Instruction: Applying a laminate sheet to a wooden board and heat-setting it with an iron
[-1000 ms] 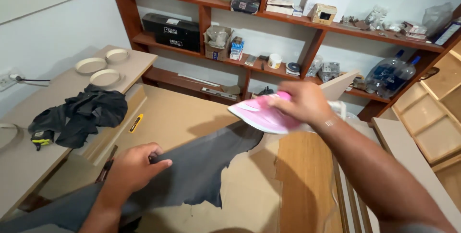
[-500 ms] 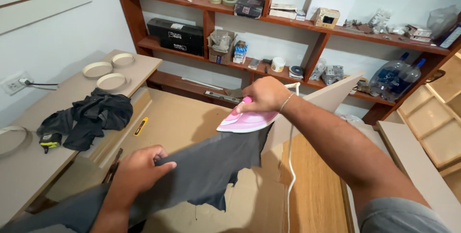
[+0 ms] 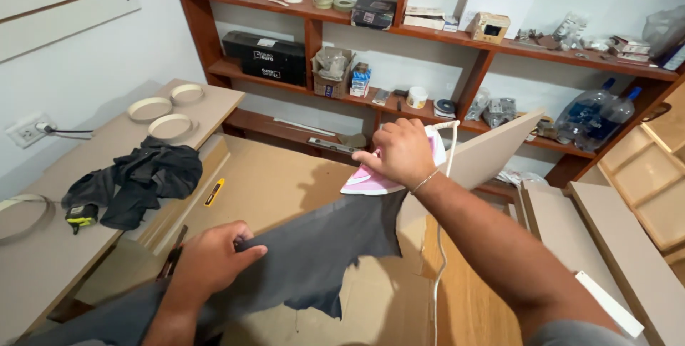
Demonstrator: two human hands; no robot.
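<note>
1. At the far left we see a pale side tabletop (image 3: 43,260) carrying a crumpled black garment (image 3: 135,178), a small yellow-and-black tool (image 3: 82,216) beside it, and two round white discs (image 3: 160,118) farther back. A wall socket (image 3: 27,130) with a plug sits above.
2. A yellow utility knife (image 3: 214,192) lies on the step between that tabletop and the big beige board (image 3: 278,175) we work over.
3. Our left hand (image 3: 210,260) presses down on the near end of the dark grey cloth (image 3: 321,253), fingers (image 3: 242,250) curled together and clamped on a fold of it. The cloth lies spread across the board, from our left hand toward the iron, with ragged edges hanging loose on its right side.
4. We judge the cloth soft, light and limp: it wrinkles and slides easily, so it is best held flat near an edge, well away from the iron's sole, and kept taut between the two hands.
5. Our right hand (image 3: 403,153) is wrapped around the handle of the pink-and-white iron (image 3: 371,180), fingers closed tight on it. The iron rests at the far end of the cloth; its white cord (image 3: 439,260) trails down toward us. It looks rigid and fairly heavy, and its sole may be hot.
6. Behind stand wooden shelves (image 3: 442,39) of boxes and bottles; at right, stacked boards (image 3: 628,260).
</note>
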